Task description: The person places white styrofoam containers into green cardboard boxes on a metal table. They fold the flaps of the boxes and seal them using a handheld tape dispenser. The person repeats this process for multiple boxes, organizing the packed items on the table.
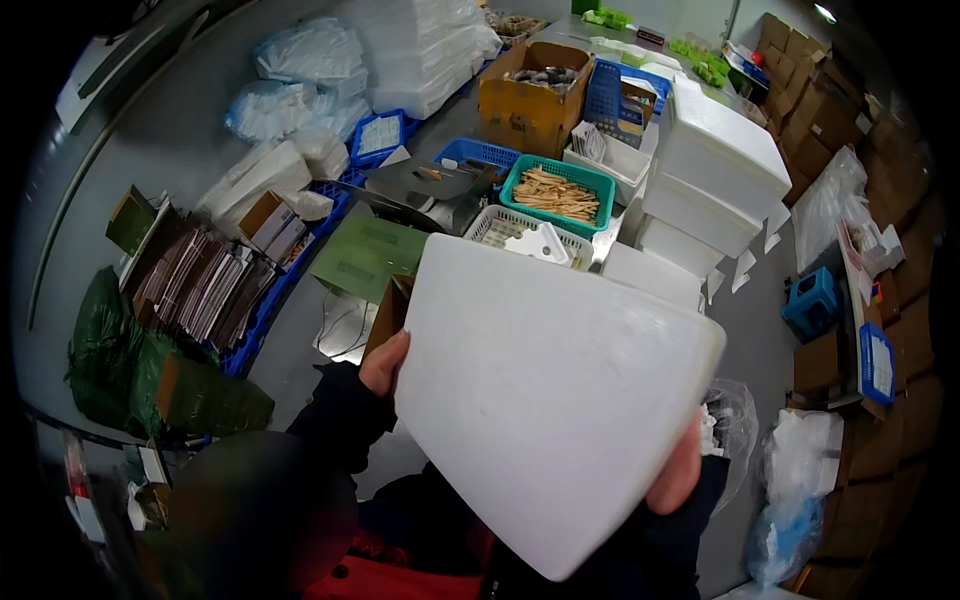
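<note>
A large white foam box (547, 390) fills the middle of the view, tilted, with one broad smooth face towards me. My left hand (386, 364) grips its left edge, the fingers mostly out of sight. At its lower right side my right hand (676, 469) holds on, largely hidden by the box. Just beyond the box sit a white plastic basket (491, 225) with small items and a teal basket (606, 216) of wooden sticks. More white foam boxes (720, 142) are stacked at the right of these baskets.
Left of the held box stands a green carton (367, 251). Flattened cardboard (202, 281) rests on a blue pallet (244, 349) farther left. An open cardboard box (525, 112) stands at the back. On the right are a blue stool (812, 304), plastic bags (799, 465) and stacked cartons (870, 487).
</note>
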A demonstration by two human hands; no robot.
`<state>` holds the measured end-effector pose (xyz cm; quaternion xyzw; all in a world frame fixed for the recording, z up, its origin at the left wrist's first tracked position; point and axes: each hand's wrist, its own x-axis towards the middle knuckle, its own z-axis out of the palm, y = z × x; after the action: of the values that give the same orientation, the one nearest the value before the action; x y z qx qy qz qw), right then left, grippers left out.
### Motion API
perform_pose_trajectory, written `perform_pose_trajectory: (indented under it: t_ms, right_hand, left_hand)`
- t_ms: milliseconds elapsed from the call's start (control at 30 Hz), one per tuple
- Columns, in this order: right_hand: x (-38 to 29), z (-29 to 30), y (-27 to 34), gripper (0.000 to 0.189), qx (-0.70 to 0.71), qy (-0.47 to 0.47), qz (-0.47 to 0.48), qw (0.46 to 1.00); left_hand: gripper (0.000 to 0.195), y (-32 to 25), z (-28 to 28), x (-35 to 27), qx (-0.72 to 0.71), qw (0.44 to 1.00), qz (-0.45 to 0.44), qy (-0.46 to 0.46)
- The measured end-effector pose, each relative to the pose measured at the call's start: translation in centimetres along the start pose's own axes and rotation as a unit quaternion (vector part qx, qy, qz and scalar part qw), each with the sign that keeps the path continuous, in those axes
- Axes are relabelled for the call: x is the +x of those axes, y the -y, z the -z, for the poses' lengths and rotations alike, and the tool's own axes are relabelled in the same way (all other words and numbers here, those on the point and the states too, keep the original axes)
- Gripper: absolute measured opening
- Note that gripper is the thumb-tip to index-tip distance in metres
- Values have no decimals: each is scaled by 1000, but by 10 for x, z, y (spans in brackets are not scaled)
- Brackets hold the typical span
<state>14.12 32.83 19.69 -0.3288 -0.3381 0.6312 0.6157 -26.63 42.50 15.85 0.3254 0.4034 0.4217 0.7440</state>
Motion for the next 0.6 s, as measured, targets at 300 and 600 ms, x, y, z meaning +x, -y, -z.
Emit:
perform_pose_trajectory:
  t_ms: [300, 600]
  right_hand:
    - [119, -121, -171, 50, -153, -20, 16, 988]
    - [148, -70, -266, 61, -160, -40, -86, 983]
  left_hand:
    - [56, 24, 204, 34, -80, 995, 12, -53]
    - [45, 3, 236, 40, 42, 998, 3, -53]
